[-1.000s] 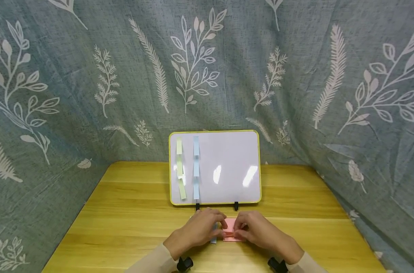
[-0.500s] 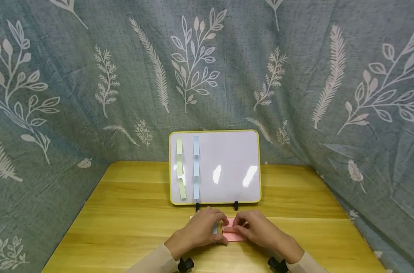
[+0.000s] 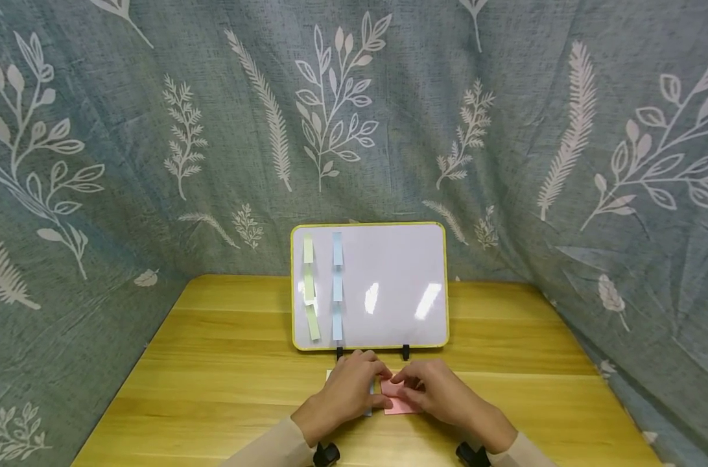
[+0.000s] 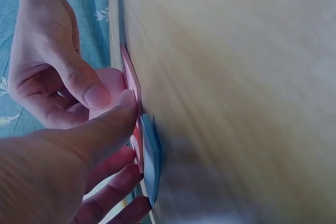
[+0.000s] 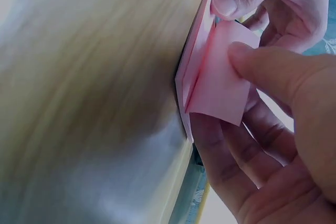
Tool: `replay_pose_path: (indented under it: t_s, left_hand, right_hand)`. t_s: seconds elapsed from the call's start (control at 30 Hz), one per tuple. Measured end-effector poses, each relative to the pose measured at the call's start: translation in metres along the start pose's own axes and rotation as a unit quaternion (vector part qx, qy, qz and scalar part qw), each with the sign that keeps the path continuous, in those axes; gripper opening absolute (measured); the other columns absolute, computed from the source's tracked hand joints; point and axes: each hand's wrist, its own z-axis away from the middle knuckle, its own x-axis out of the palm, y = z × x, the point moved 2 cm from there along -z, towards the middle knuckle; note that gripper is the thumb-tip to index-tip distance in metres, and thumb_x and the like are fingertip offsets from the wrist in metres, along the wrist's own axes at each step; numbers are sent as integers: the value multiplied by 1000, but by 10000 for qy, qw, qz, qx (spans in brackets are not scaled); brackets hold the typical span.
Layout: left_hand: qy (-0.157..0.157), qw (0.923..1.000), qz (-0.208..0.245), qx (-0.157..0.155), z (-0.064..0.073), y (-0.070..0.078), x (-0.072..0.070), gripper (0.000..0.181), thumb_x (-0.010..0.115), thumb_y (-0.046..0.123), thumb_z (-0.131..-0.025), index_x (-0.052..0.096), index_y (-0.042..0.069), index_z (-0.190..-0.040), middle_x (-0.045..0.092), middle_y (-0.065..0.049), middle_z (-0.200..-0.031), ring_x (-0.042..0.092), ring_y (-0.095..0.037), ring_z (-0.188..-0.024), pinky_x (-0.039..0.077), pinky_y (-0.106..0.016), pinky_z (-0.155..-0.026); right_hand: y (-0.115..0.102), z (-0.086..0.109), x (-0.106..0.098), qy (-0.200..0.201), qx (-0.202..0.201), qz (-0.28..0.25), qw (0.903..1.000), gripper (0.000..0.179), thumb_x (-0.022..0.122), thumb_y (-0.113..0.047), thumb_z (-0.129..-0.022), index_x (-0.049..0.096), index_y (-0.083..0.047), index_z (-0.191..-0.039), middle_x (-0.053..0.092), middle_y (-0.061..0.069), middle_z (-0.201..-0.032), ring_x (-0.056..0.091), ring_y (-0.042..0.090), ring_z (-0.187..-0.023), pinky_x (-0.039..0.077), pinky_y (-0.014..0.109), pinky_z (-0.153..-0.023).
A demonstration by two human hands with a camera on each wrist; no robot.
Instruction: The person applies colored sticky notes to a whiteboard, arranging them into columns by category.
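A pink sticky note pad (image 3: 401, 407) lies on the table in front of the whiteboard. My right hand (image 3: 444, 394) pinches the pad's top sticky note (image 5: 223, 77) between thumb and fingers. The note is folded up away from the pad, along a crease that still meets it in the right wrist view. My left hand (image 3: 349, 388) holds the pad's left side, its thumb (image 4: 113, 124) on the near part and its fingers at the far edge. Beside the pink pad, partly under the left hand, is a blue sticky note pad (image 4: 151, 158).
A whiteboard (image 3: 389, 259) with a yellow frame stands behind the hands on black feet (image 3: 406, 352). It bears a column of green notes (image 3: 308, 282) and one of blue notes (image 3: 337, 285). A pale corner (image 3: 329, 373) shows beyond the left hand. Patterned cloth (image 3: 214, 130) surrounds the table (image 3: 225, 363).
The raised pink note has tipped further up and away from the person as the right fingers shifted with it. The left thumb has moved slightly along the pad's side.
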Motion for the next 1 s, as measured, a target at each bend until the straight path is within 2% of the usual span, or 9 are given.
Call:
replay_pose_path:
  t_s: [0.13, 0.47, 0.7, 0.8, 1.0]
  left_hand:
    - [-32, 10000, -12, -73, 0, 0, 0, 51, 102, 54, -87, 88, 24, -127, 79, 10, -122, 65, -10, -107, 55, -35, -89]
    - [-216, 9996, -16, -179, -2, 2, -6, 44, 103, 52, -88, 87, 25, -118, 73, 10, -116, 61, -10, -104, 50, -32, -86]
    - [-231, 9995, -161, -114, 0, 1, -6, 44, 102, 54, -89, 82, 22, -113, 71, 8, -117, 56, -10, -99, 47, -31, -82]
    - [-242, 9995, -102, -151, 1, 1, -6, 45, 101, 53, -90, 82, 22, -117, 71, 8, -118, 56, -10, -101, 46, -31, -83]
    - [-328, 9991, -142, -231, 1, 0, -6, 50, 99, 54, -93, 83, 24, -129, 72, 8, -123, 59, -11, -107, 48, -32, -86]
  right_hand:
    - [-3, 0, 2, 23, -80, 146, 9999, 8, 85, -11, -108, 92, -15, -107, 85, -6, -96, 66, -7, -85, 60, 22, -72]
    - [-2, -10, -2, 534, 376, 688, 9955, 15, 87, -6, -104, 86, -18, -95, 81, -9, -90, 71, -1, -85, 64, 27, -74]
    - [4, -15, -3, 772, 691, 838, 9911, 14, 88, -8, -103, 85, -16, -92, 77, -8, -87, 64, -4, -79, 57, 21, -70]
    - [7, -15, -4, 892, 843, 1002, 9874, 13, 89, -12, -103, 86, -17, -91, 77, -9, -87, 63, -5, -78, 56, 21, -69]
    - [13, -18, -6, 1062, 1435, 1265, 9758, 14, 92, -16, -102, 87, -20, -90, 77, -10, -85, 63, -2, -76, 54, 22, -68]
